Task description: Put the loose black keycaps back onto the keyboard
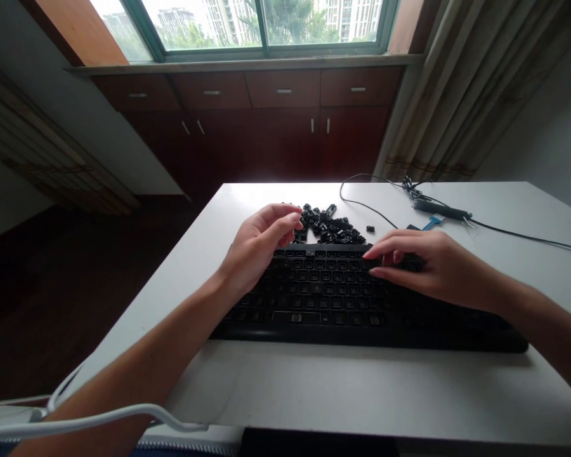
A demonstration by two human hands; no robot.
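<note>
While both your hands rest on the keyboard (342,298):
Left hand (259,247): fingers loosely curled, empty, touching the keycaps (330,227) at 12 o'clock.
Right hand (428,266): fingers narrow, flat on keys.

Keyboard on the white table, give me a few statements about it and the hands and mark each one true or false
1. The black keyboard lies on the white table. True.
2. A pile of loose black keycaps sits beyond the keyboard's far edge. True.
3. The left hand lies flat on the table beside the keyboard, away from the keycaps. False: it reaches over the keyboard's far left part, fingertips at the pile.
4. The right hand holds the small blue brush. False: the brush lies on the table beyond that hand, which rests over the keyboard.
5. A black cable runs across the table on the right. True.
</note>
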